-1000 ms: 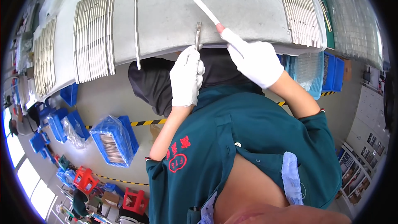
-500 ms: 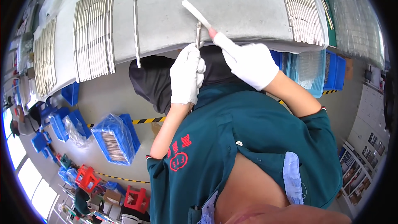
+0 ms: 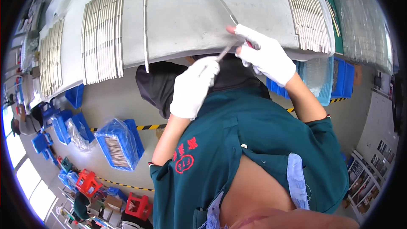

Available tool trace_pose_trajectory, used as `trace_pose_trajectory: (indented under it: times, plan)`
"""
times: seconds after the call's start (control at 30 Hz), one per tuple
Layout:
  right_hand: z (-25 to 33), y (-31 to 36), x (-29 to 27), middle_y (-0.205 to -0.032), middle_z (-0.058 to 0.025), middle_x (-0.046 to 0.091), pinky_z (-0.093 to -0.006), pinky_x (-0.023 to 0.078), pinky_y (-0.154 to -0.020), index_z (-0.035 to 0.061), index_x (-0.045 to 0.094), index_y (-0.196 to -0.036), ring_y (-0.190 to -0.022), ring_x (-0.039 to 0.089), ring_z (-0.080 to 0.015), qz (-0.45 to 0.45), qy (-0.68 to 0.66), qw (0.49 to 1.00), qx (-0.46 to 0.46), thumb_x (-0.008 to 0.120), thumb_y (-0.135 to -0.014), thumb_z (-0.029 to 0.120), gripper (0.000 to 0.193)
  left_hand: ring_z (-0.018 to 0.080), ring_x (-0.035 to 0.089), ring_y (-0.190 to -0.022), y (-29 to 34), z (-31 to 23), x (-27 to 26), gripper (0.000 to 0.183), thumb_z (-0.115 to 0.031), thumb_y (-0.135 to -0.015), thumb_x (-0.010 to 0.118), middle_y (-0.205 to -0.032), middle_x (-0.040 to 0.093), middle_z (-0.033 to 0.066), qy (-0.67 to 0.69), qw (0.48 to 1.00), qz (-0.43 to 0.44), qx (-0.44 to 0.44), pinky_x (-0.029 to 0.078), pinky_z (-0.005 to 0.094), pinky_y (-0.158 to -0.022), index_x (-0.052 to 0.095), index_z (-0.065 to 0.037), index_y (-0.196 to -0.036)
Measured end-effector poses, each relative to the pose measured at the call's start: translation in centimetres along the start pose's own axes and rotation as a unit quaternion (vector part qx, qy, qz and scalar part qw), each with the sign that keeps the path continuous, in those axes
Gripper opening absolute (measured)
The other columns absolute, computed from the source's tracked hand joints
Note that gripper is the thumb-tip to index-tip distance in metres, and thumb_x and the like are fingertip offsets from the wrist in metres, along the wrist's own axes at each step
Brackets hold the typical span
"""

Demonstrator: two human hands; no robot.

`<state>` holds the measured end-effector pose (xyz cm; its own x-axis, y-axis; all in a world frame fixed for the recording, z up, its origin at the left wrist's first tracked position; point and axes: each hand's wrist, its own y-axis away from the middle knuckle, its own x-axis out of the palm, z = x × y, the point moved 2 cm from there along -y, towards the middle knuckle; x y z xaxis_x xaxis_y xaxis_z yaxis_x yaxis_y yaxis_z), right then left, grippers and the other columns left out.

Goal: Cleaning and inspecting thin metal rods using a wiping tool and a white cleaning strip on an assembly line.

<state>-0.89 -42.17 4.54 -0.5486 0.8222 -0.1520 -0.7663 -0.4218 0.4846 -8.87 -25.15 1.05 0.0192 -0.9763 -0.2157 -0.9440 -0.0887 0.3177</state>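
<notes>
My left hand (image 3: 195, 87), in a white glove, is closed round a short grey metal bar (image 3: 225, 52) that points up and right toward my other hand. My right hand (image 3: 270, 57) wears a white glove too, with a bare fingertip showing. Its fingers are closed on a thin, flat metal strip (image 3: 224, 5) that reaches up and left over the table. A small red part shows between the right fingers; what it belongs to is unclear. The bar's far end comes close to the right fingers, and I cannot tell whether they touch.
The grey-covered table (image 3: 182, 17) carries a single long metal rod (image 3: 146, 21), rows of metal rods on the left (image 3: 103, 34) and a row on the right (image 3: 307, 15). Clear plastic packaging (image 3: 360, 21) lies far right. Blue bins (image 3: 341, 76) stand below; a wrapped blue crate (image 3: 118, 144) sits on the floor.
The metal strip has turned from showing its broad pale face to a thin dark edge. My right hand has shifted right and slightly down; the bar in my left hand has tilted right.
</notes>
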Motion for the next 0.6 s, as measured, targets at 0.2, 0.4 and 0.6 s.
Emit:
trace_pose_trajectory:
  times: [0.2,0.4,0.6]
  plan:
    - [2.3,1.9,-2.2,-0.067,-0.0065,0.062,-0.0182,0.028,-0.037,-0.0053,0.061,-0.103,-0.039,0.041,-0.0048,0.034,-0.058,0.997,-0.034,0.056,-0.089,0.021,0.03,0.0191,0.063,-0.082,0.5,-3.4,-0.8,0.024,-0.022,-0.084,0.061,-0.097,0.065,0.0053,-0.291,0.925,0.03,0.241,0.05,0.0269,-0.07,0.064,-0.01,-0.104]
    - [2.8,5.9,-9.3,-0.07,-0.0029,0.06,-0.0164,0.025,-0.04,-0.0022,0.062,-0.103,-0.045,0.038,-0.0011,-0.352,-0.042,0.894,-0.273,0.051,-0.094,0.025,0.031,0.0267,0.06,-0.083,-4.9,-4.0,-7.4,0.024,-0.022,-0.084,0.059,-0.092,0.064,0.01,-0.42,0.809,-0.289,0.293,0.048,0.0362,-0.077,0.065,-0.006,-0.101]
    - [0.5,1.7,-9.1,-0.083,-0.0006,0.065,-0.0192,0.038,-0.052,0.0099,0.067,-0.106,-0.058,0.047,-0.0031,-0.319,0.224,0.91,-0.144,0.059,-0.088,0.023,0.023,0.0276,0.062,-0.078,-10.1,-3.4,-8.0,0.029,-0.033,-0.085,0.057,-0.086,0.063,0.0123,-0.565,0.74,-0.309,0.194,0.05,0.0367,-0.067,0.061,-0.006,-0.092]
